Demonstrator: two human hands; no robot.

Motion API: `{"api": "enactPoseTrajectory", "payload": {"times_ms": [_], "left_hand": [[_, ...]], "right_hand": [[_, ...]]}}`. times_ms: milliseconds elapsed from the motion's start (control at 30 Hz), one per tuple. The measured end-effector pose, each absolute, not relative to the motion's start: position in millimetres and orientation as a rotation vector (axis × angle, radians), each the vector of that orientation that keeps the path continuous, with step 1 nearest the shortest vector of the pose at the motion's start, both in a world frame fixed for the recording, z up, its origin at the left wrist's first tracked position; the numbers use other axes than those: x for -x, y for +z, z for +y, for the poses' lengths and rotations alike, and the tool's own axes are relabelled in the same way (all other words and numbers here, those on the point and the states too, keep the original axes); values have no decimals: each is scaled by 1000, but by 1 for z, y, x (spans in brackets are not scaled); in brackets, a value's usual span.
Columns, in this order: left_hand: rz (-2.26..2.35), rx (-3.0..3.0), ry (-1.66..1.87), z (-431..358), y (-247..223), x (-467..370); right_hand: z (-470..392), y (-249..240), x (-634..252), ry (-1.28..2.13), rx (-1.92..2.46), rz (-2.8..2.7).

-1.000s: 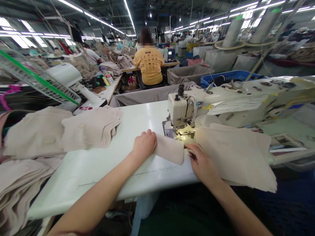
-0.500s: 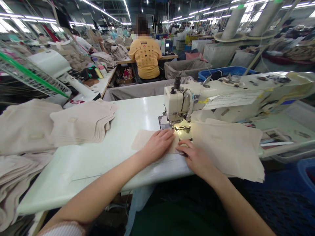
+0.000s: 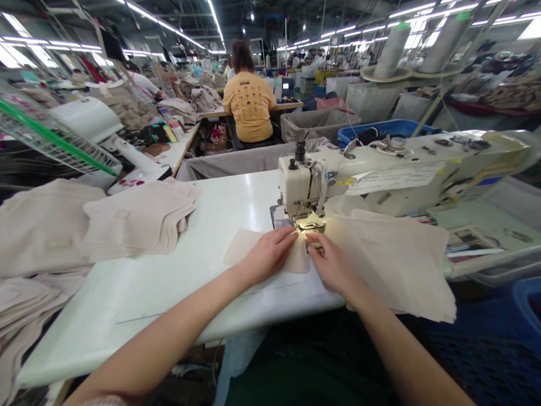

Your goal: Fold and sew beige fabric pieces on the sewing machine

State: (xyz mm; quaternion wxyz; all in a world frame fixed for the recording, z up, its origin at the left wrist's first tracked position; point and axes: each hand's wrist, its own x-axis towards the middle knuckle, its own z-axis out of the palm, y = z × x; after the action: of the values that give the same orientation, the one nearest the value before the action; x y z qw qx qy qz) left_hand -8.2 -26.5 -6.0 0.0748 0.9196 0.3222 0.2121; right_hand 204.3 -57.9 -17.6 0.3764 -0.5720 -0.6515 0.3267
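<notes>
A small beige fabric piece (image 3: 298, 261) lies on the white table in front of the sewing machine (image 3: 298, 183). My left hand (image 3: 273, 254) rests flat on this piece, fingers stretched toward the lit needle area. Just right of the piece's edge, my right hand (image 3: 333, 262) has its fingers curled together beside the needle plate. Something small and dark shows at those fingers, too hidden to name. The presser foot (image 3: 301, 223) is just beyond both hands' fingertips. A stack of larger beige panels (image 3: 393, 259) lies to the right of my right hand.
More beige panels (image 3: 139, 217) are stacked on the table's left. A white lamp-like device (image 3: 91, 121) stands behind them. Thread cones (image 3: 391, 53) rise at the back right. A blue crate (image 3: 486, 349) sits low on the right. A co-worker in yellow (image 3: 249, 104) sits ahead.
My right hand has moved slightly up toward the needle plate, its fingers more curled. More of the fabric's near right corner shows. My left hand stays on the piece. The view has tilted slightly up.
</notes>
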Motion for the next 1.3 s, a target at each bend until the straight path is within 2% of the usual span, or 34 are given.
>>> {"api": "enactPoseTrajectory", "payload": {"times_ms": [333, 567, 1100, 1300], "left_hand": [[1211, -2673, 444, -18, -12, 36], [1192, -2661, 438, -15, -11, 37], [1149, -2667, 434, -13, -12, 39], [1183, -2722, 428, -15, -10, 39]], "right_hand": [[-52, -14, -198, 1069, 1546, -1686], [-55, -7, -199, 1055, 1619, -1788], [-62, 7, -197, 789, 1717, -2131], [-75, 8, -211, 458, 1534, -2273]]}}
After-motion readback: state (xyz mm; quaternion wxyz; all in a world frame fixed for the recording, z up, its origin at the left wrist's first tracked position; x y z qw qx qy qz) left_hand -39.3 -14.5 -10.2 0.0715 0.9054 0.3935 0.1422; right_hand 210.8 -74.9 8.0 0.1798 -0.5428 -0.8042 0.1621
